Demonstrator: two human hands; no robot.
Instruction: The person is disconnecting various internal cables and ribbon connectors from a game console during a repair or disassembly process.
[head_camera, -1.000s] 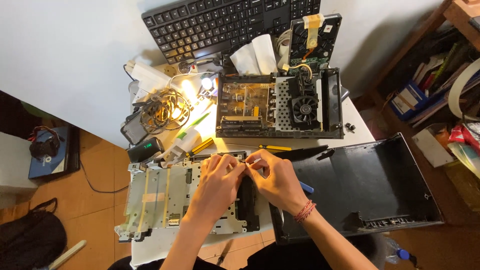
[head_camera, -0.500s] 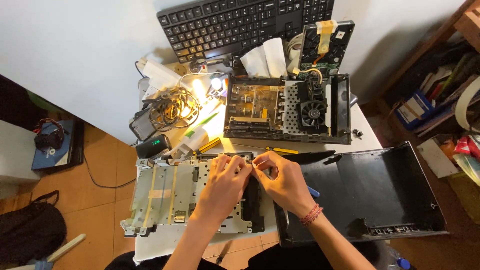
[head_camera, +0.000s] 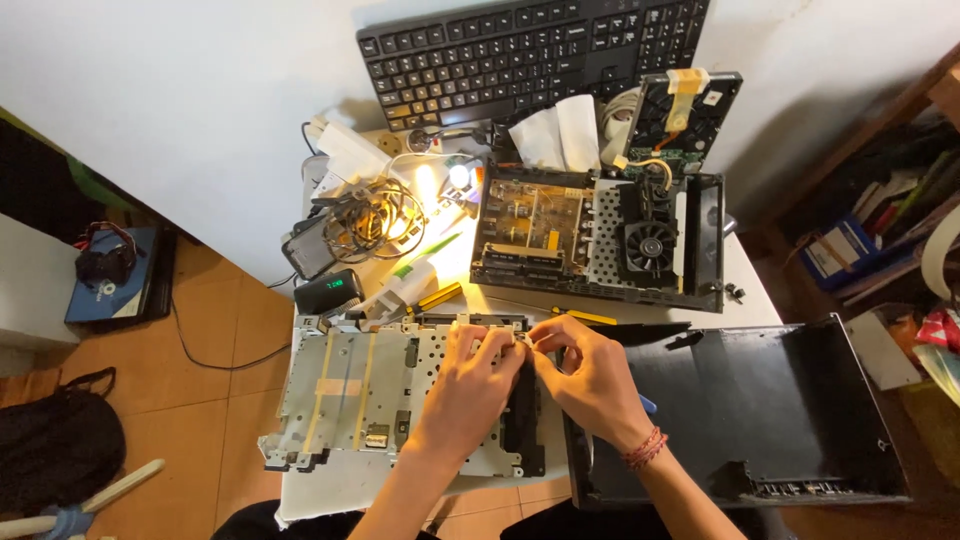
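- My left hand (head_camera: 470, 385) and right hand (head_camera: 590, 375) still pinch a small part together at the metal plate's (head_camera: 350, 395) far edge.
- Nothing has shifted since.

I see a white wall (head_camera: 180, 90) behind the small table (head_camera: 745, 290); orange-brown floor tiles (head_camera: 210, 340) lie left of it, wooden shelving (head_camera: 900, 120) right.

Bare forearms, red beaded bracelet (head_camera: 645, 449) on the right wrist

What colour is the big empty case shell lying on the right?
Black; the case shell shows best in the head view, beside the right hand.
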